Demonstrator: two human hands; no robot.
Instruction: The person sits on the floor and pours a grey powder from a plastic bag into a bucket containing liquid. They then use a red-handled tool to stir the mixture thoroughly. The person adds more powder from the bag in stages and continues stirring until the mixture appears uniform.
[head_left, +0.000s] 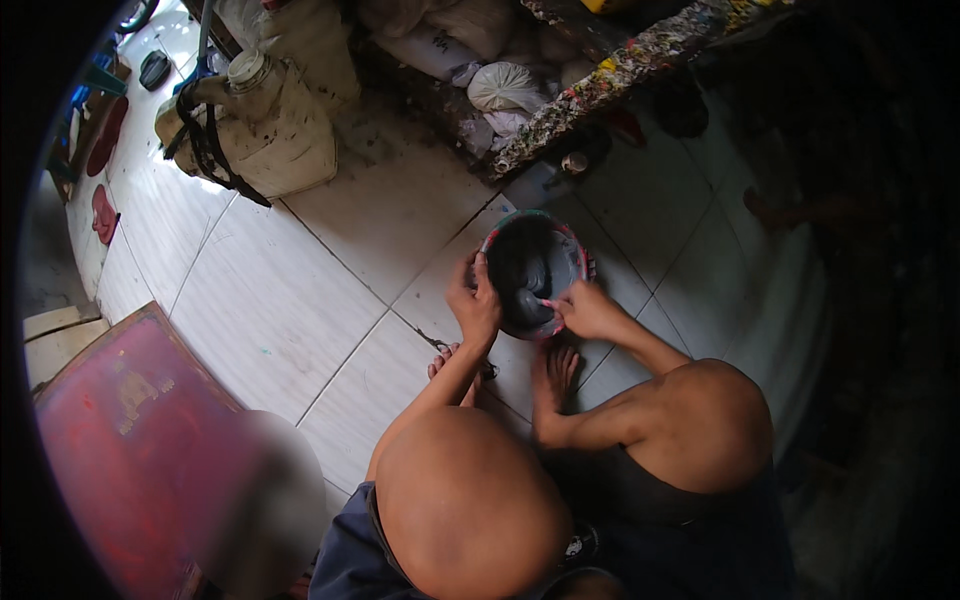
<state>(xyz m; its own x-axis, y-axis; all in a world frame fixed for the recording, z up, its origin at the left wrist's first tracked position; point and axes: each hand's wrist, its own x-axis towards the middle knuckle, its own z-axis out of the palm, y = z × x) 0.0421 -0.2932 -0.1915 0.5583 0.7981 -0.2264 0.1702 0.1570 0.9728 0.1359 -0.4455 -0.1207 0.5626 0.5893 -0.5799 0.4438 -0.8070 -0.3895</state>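
Note:
Between my feet on the tiles stands a round tub with a reddish, smeared rim. Dark grey paste coats its inside. My left hand grips the tub's left side, thumb up at the rim and the other fingers partly hidden. Inside the tub's near right part, my right hand is closed round the pink handle of a spoon-like stirrer. The stirrer's rounded end lies in the paste and looks coated with it.
A grimy jerrycan stands far left on the tiled floor. Beyond the tub, a paint-crusted beam borders tied plastic bags. Nearer left is a worn red board. Scissors lie by my left foot.

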